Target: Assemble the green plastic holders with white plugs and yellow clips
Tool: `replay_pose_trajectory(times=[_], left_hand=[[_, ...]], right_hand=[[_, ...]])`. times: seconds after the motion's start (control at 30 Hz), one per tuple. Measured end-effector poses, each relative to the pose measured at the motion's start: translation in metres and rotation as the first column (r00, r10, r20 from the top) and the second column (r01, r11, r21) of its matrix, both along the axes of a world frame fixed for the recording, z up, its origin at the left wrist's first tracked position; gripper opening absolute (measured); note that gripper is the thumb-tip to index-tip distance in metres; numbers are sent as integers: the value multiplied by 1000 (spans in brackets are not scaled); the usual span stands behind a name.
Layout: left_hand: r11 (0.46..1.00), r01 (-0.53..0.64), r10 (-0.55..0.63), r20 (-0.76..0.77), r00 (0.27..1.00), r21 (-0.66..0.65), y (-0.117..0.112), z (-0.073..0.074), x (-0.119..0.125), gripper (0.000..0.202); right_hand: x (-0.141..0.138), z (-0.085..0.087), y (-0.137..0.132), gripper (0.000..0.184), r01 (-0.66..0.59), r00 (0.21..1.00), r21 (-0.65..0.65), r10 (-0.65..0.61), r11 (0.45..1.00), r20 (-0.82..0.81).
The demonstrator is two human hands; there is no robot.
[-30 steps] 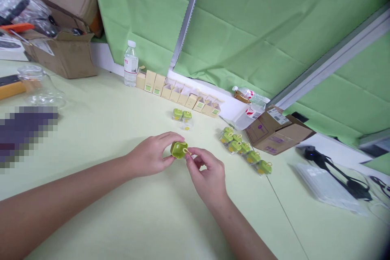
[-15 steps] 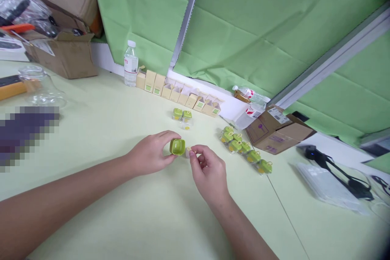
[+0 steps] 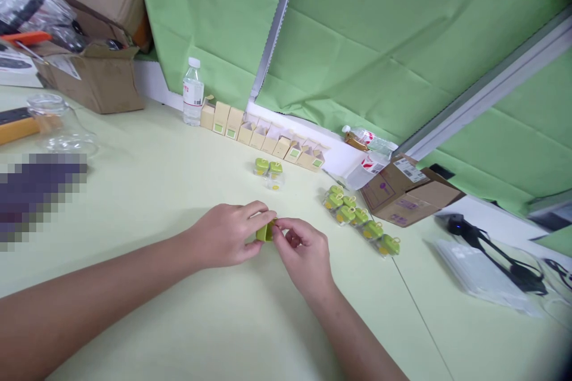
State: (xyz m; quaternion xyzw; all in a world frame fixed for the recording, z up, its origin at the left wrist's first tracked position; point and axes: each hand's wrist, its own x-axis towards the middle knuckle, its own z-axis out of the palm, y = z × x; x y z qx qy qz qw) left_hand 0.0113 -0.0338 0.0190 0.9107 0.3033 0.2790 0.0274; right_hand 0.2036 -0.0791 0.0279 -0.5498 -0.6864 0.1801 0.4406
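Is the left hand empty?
No, the left hand holds a small hollow green lid between its thumb and fingers.

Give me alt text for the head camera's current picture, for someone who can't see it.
A person's left hand holds a small hollow green piece over a pale table, with the right hand at its edge. Beyond them, small green-topped containers sit in two groups, and a row of small cartons stands beside a water bottle.
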Motion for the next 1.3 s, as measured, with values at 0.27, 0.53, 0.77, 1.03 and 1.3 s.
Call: replay_pose_trajectory(times=[0.27,0.53,0.77,1.03,1.3], left_hand=[[997,11,-10,-15,1000,78,-5,1,2,45],[995,-41,39,20,999,92,1,0,-1,43],[999,-21,19,55,998,36,0,1,-2,41],[1000,-13,14,56,998,-17,1,4,-1,38],[999,-39,39,26,999,-1,0,2,0,40]], right_hand=[[-1,3,-2,13,71,962,225,-127,972,241],[5,12,-2,4,158,972,191,-187,969,144],[0,6,6,18,-233,841,-309,31,922,-541],[4,14,6,20,-232,780,-220,46,948,-624],[2,4,1,12,74,901,-61,-94,995,-423]])
